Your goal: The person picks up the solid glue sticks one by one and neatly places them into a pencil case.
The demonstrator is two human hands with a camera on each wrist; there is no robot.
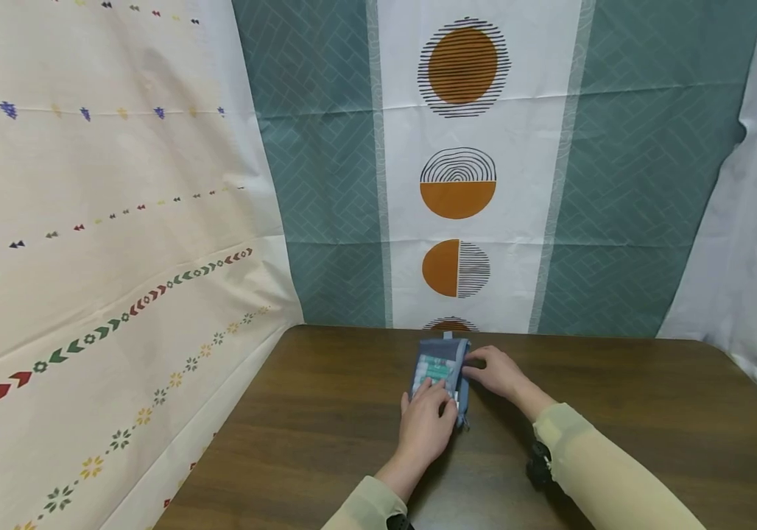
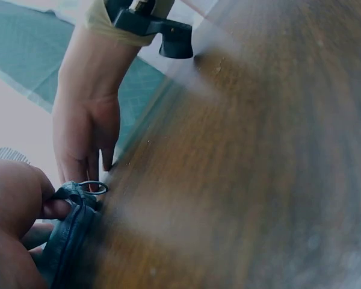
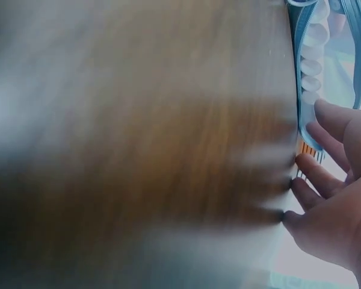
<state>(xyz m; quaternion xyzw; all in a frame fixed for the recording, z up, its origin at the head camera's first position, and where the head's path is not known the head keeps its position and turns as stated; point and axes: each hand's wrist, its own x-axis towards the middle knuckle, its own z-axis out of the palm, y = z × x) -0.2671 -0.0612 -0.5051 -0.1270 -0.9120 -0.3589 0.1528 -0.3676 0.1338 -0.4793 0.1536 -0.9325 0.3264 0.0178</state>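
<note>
A blue zip pouch [image 1: 444, 350] lies on the table with a see-through front. Inside it shows a white pack with a green label [image 1: 437, 368]. My left hand [image 1: 426, 421] holds the near part of the pouch, fingers over its front and thumb at the right edge. Beside the pouch's right edge is my right hand [image 1: 494, 372], thumb and forefinger apart and its other fingertips down on the table. In the right wrist view the pouch's side [image 3: 299, 66] gapes, with white rounded pieces [image 3: 311, 66] showing within. A pull ring [image 2: 96, 187] hangs from the zip.
The brown wooden table [image 1: 312, 419] reaches back to a hanging cloth [image 1: 332, 184] with green panels and orange circles. A cream patterned cloth [image 1: 120, 258] hangs along the left side. A dark wrist camera [image 1: 539, 465] sits under the right sleeve.
</note>
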